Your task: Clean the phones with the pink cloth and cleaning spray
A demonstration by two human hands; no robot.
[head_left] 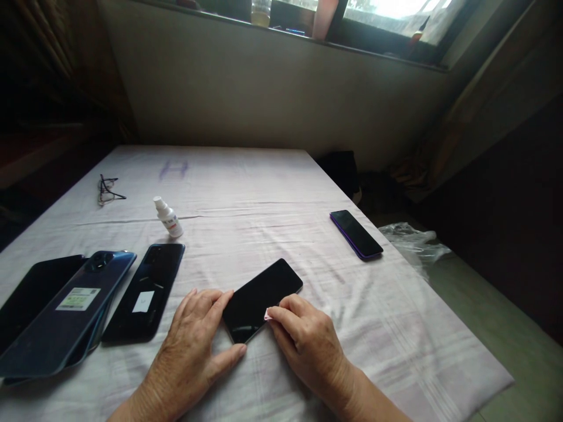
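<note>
A black smartphone [263,296] lies flat on the cloth, its dark screen up. My left hand [196,340] grips its near left end, thumb at the bottom corner and fingers along the upper edge. Between the thumb and fingertips of my right hand [310,340] is pinched a small white and pink piece [267,315], cloth or paper, at the phone's near long edge. Most of that piece is hidden by the fingers. To the left lies a dark blue phone [160,281], back up, with a white label. A white spray bottle [169,218] stands behind it.
Several stacked phones [65,328] lie at the far left, the top one bearing a sticker. Folded eyeglasses [108,190] rest farther back. A phone with a purple edge [357,234] lies near the right edge of the cloth-covered table [246,193]. Clear plastic [411,243] is beyond that edge.
</note>
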